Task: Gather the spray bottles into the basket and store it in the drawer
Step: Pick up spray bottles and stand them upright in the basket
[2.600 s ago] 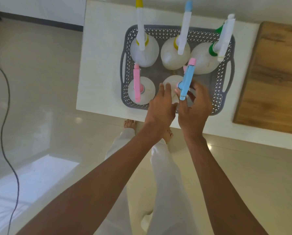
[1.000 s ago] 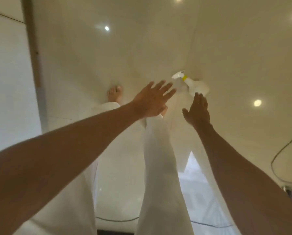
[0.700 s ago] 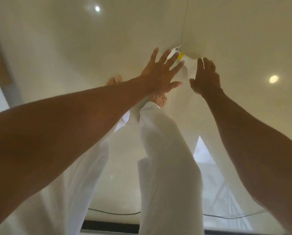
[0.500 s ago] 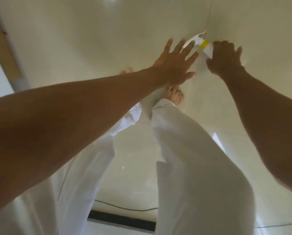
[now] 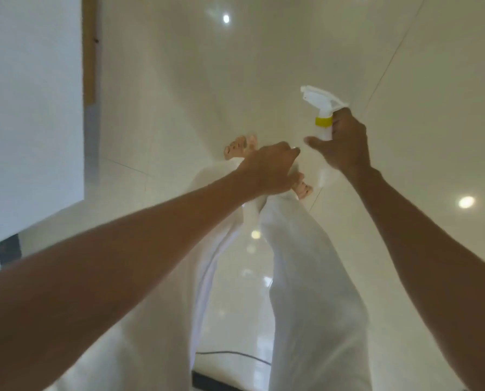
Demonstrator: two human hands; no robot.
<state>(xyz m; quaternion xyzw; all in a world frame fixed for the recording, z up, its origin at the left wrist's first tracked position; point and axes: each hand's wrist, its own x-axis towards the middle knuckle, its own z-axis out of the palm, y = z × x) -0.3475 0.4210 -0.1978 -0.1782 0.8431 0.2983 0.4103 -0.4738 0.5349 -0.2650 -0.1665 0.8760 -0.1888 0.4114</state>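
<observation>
My right hand [image 5: 345, 142] grips a white spray bottle [image 5: 321, 108] by its neck; the bottle has a white trigger head and a yellow collar, and it is lifted above the pale tiled floor. Its body is mostly hidden behind my fingers. My left hand [image 5: 269, 167] hovers just left of it over my feet, fingers curled, holding nothing that I can see. The basket and the drawer are out of view.
A white cabinet or table side [image 5: 30, 108] with a wooden edge strip [image 5: 89, 49] stands at the left. My legs in white trousers [image 5: 292, 263] and bare feet fill the middle. A dark cable [image 5: 230, 355] lies on the glossy floor [image 5: 179, 94] near the bottom.
I turned away from the basket toward the floor. My right hand closed on the fallen spray bottle and raised it. My left hand went from spread fingers to curled.
</observation>
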